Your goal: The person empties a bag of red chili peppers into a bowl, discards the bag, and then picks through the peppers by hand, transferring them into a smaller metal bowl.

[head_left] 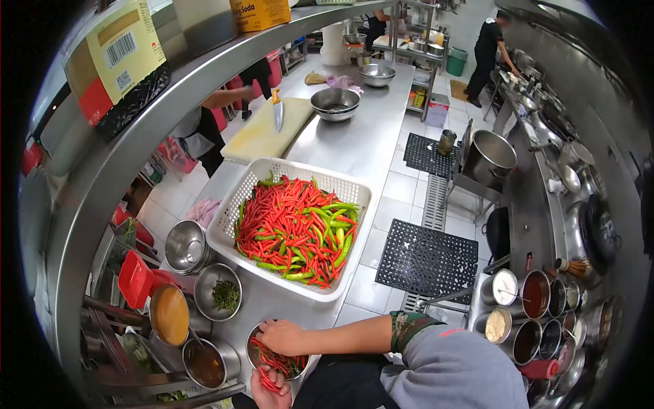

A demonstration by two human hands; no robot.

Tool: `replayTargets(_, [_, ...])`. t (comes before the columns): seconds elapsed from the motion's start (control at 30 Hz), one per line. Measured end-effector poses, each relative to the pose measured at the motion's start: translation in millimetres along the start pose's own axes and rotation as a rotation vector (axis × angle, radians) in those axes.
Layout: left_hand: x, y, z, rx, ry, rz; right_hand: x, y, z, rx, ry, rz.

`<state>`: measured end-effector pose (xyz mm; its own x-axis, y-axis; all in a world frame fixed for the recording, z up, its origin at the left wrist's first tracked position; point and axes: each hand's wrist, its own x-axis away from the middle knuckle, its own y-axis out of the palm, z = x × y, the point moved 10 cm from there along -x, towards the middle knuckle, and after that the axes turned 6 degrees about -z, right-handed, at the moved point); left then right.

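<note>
A metal bowl [300, 371] at the bottom centre holds red chilies [278, 358] with green stems. My right hand [285, 337] reaches over it from the right, its fingers curled down around chilies at the far rim; their tips are partly hidden. Just below, at the near left rim, my left hand [271, 390] is closed around several red chilies [268, 379]. Beyond the bowl stands a white perforated basket [364, 204] heaped with red and green chilies [293, 228]. A metal bowl [204, 294] with green stems [225, 294] sits to the left.
Pots of sauce [169, 315] and stacked bowls [184, 245] stand at the left. A knife [278, 112] lies on the cutting board [255, 136], near more bowls [335, 102]. An overhead shelf [163, 102] curves along the left. Other people [485, 51] stand farther back.
</note>
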<state>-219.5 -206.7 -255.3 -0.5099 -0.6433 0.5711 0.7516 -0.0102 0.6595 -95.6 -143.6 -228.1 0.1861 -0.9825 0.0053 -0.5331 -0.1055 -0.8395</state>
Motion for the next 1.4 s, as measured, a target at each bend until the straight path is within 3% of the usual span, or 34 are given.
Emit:
replayTargets(0.17, [-1.0,-5.5,-4.6,-0.039,-0.002,0.036,-16.7,26.0,8.0,0.059,0.025,-0.123])
replayTargets(0.37, [-2.7,-6.4,-4.6,0.016,-0.034,0.008,-14.0,14.0,2.2,0.009,-0.051,-0.115])
replayTargets(0.57, [-7.5,-6.6,-6.1,0.017,-0.037,0.014,1.6,-39.0,-28.9,-0.189,-0.192,0.0])
replayTargets(0.63, [-5.8,-1.0,-3.9,0.01,-0.022,0.053,14.0,-51.9,-45.1,-0.291,-0.329,0.04])
replayTargets(0.73, [-11.9,-0.8,2.3,0.018,0.044,-0.078,31.3,-55.6,-62.5,-0.381,-0.499,0.087])
replayTargets(0.93, [-0.8,-1.2,2.6,0.014,0.081,0.254,45.9,-29.0,-70.9,-0.349,-0.662,0.097])
replayTargets(0.97, [2.0,2.7,2.0,0.003,0.069,0.32,44.2,-32.6,-63.8,-0.402,-0.609,0.115])
replayTargets(1.07, [-12.2,-18.2,2.4,-0.053,0.045,0.049,37.4,-37.4,-37.4,-0.565,-0.39,0.125])
replayTargets(1.13, [-12.7,-17.3,2.6,-0.065,0.048,0.005,30.6,-32.8,-9.0,-0.668,-0.167,0.076])
replayTargets(1.33, [-9.1,-3.8,-8.5,-0.148,-0.055,0.027,15.9,-0.3,-6.9,-1.053,-0.199,-0.093])
replayTargets(1.4, [-8.5,-1.2,-9.3,-0.143,-0.06,0.0,14.8,3.5,-9.3,-1.019,-0.19,-0.156])
